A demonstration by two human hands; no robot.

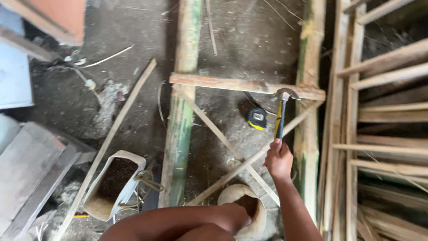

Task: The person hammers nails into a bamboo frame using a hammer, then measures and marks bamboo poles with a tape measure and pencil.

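Hammer (281, 111) in right hand (278, 159) grip closed on handle, head on 1 wood slat (232, 84), 2 bamboo poles (180, 134), left hand unseen

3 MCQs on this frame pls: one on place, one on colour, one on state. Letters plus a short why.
1. Where does the tape measure lie?
A. on the ground between the two bamboo poles
B. in the white container
C. on the grey boards at left

2. What colours is the handle of the hammer?
A. red and white
B. yellow and black
C. plain wood

3. How is the right hand placed?
A. open and flat on the ground
B. closed around the lower end of the hammer handle
C. resting on the tape measure

Answers:
1 A: it sits on the dirt between the left bamboo pole and the right bamboo pole, below the wooden crosspiece.
2 B: a yellow stripe runs down the black handle.
3 B: the fingers wrap the handle, with the hammer head at the crosspiece.
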